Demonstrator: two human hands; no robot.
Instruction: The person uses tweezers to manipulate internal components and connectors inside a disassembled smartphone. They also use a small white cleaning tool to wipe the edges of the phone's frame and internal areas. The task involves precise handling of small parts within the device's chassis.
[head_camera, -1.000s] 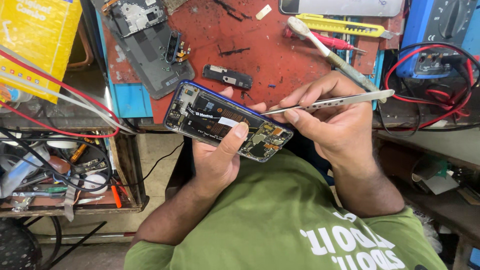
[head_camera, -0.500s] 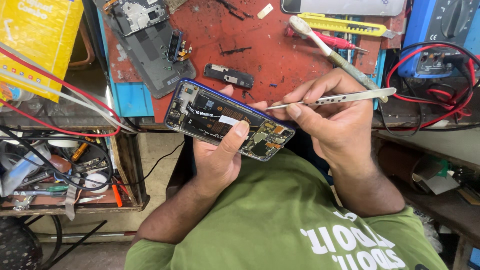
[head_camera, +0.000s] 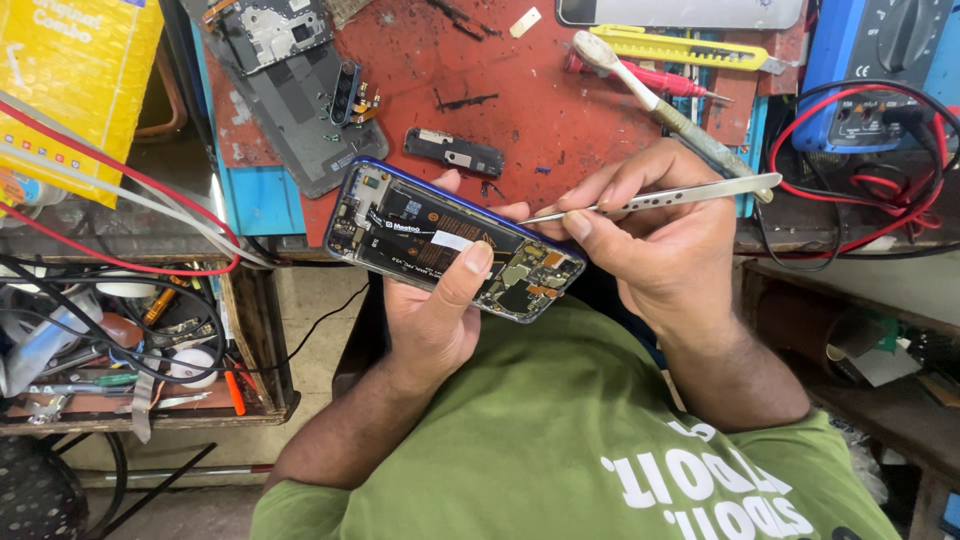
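Note:
My left hand (head_camera: 432, 318) holds an opened smartphone (head_camera: 400, 225) with its back cover off, the black battery and circuit board showing; my thumb lies across its middle. In my right hand (head_camera: 660, 250) I grip metal tweezers (head_camera: 680, 195), whose thin tip points left toward the phone's upper edge. Both hands are held in front of my green shirt, just below the edge of a red work mat (head_camera: 520, 90).
On the mat lie a grey phone back cover (head_camera: 300, 110), a small black part (head_camera: 455, 152), a yellow utility knife (head_camera: 680, 45) and a brush-like tool (head_camera: 660, 100). A blue multimeter (head_camera: 880, 60) with red and black leads stands right. A cluttered drawer (head_camera: 120, 350) of wires sits left.
The phone and my hands have barely shifted; the tweezers stay level with the tip near the phone's upper edge.

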